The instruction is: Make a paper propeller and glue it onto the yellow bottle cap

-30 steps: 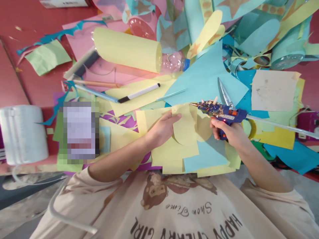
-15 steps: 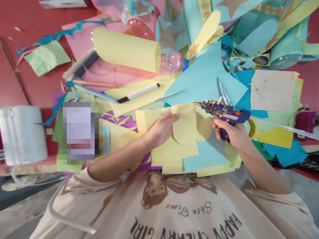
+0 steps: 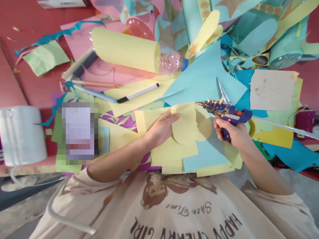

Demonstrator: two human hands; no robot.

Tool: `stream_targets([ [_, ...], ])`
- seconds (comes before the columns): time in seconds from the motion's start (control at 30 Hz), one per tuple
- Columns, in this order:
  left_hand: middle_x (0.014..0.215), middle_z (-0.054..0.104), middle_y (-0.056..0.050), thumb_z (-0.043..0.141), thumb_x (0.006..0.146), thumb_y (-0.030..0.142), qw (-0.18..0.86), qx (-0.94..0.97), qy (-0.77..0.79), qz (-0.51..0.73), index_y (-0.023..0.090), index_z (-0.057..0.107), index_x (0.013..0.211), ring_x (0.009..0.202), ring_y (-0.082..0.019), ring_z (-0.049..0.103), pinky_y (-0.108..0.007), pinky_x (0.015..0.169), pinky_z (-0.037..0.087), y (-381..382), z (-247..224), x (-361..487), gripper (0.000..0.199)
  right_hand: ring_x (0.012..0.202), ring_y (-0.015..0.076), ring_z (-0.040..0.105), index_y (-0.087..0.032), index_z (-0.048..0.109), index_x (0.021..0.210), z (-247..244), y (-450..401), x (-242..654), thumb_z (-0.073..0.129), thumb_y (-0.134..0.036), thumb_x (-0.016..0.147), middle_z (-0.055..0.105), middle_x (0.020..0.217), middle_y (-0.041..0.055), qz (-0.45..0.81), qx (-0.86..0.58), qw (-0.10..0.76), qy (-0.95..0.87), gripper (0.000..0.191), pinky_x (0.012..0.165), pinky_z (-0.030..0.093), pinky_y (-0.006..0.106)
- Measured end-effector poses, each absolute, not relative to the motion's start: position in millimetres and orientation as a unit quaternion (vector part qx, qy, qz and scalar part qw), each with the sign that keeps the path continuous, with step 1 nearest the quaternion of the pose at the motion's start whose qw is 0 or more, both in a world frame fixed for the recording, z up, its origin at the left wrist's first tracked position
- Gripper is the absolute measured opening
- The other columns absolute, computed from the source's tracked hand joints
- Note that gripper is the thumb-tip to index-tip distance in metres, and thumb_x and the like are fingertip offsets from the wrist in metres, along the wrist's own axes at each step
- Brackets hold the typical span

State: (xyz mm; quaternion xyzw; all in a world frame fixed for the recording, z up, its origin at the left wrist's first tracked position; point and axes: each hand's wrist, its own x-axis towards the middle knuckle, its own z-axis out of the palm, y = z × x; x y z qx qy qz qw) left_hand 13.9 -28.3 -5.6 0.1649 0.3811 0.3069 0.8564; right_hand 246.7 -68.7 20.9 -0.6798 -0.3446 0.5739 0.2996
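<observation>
Between the thumb and fingers of my left hand [image 3: 163,128] is the edge of a pale yellow paper piece [image 3: 184,124] with a rounded lower end. My right hand [image 3: 231,131] is wrapped round the handle of a blue glue gun [image 3: 228,113], its body crusted with bits of paper and glue. The nozzle points left, at the upper right corner of the yellow piece; whether it touches cannot be told. A clear glue stick [image 3: 284,126] runs out of the gun's back. Scissors [image 3: 223,91] lie behind the gun, their handles partly hidden.
Beyond my hands lies a plastic bottle [image 3: 171,63] wrapped in yellow paper. A black-and-white marker [image 3: 139,93] and a light blue pen [image 3: 96,93] lie to its front. Blue paper [image 3: 204,76] and scraps cover the table. A white case [image 3: 23,136] stands at the left.
My right hand has shifted the glue gun very slightly to the right. My left hand keeps its grip on the yellow paper piece.
</observation>
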Motion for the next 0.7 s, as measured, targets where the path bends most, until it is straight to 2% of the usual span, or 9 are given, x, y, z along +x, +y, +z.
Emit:
stream_targets([
  [0.3,0.100,0.075,-0.008,0.064,0.083,0.026,0.857,0.166,0.377,0.310,0.016,0.069,0.104,0.110,-0.030,0.067,-0.046,0.101,0.048,-27.7,-6.1,13.5,0.024,0.040,0.0122,0.049,-0.022,0.060,0.068,22.9,-68.6,248.1,0.070,-0.051,0.075,0.057,0.047,-0.0016,0.572,-0.681,0.294,-0.350,0.032,0.042,0.040,0.027],
  [0.47,0.096,0.076,-0.007,0.063,0.084,0.026,0.857,0.170,0.366,0.321,0.016,0.071,0.100,0.108,-0.028,0.067,-0.043,0.101,0.048,-26.9,-6.6,11.1,0.021,0.038,0.0126,0.046,-0.021,0.067,0.089,34.7,-62.7,271.3,0.064,-0.038,0.076,0.058,0.047,-0.0014,0.582,-0.640,0.348,-0.361,0.021,0.039,0.033,0.028],
  [0.57,0.092,0.076,-0.006,0.061,0.085,0.025,0.855,0.170,0.373,0.318,0.016,0.072,0.097,0.104,-0.026,0.069,-0.041,0.097,0.050,-26.2,-5.3,10.1,0.019,0.039,0.0134,0.046,-0.022,0.063,0.069,39.7,-57.2,297.0,0.064,-0.028,0.070,0.056,0.047,0.0001,0.550,-0.652,0.402,-0.333,0.006,0.038,0.030,0.030],
  [0.63,0.089,0.076,-0.006,0.061,0.085,0.024,0.853,0.170,0.378,0.317,0.016,0.072,0.095,0.101,-0.026,0.070,-0.041,0.095,0.052,-25.9,-3.9,10.1,0.018,0.045,0.0137,0.051,-0.025,0.059,0.061,38.9,-53.6,315.7,0.070,-0.024,0.068,0.057,0.054,-0.0016,0.486,-0.675,0.451,-0.324,0.013,0.043,0.035,0.030],
  [0.7,0.088,0.076,-0.006,0.060,0.084,0.024,0.852,0.168,0.381,0.316,0.015,0.073,0.093,0.101,-0.026,0.070,-0.040,0.094,0.052,-25.8,-3.0,10.4,0.017,0.050,0.0161,0.056,-0.026,0.062,0.060,34.6,-50.7,334.0,0.080,-0.025,0.061,0.063,0.065,0.0000,0.386,-0.719,0.493,-0.303,0.018,0.046,0.038,0.033],
])
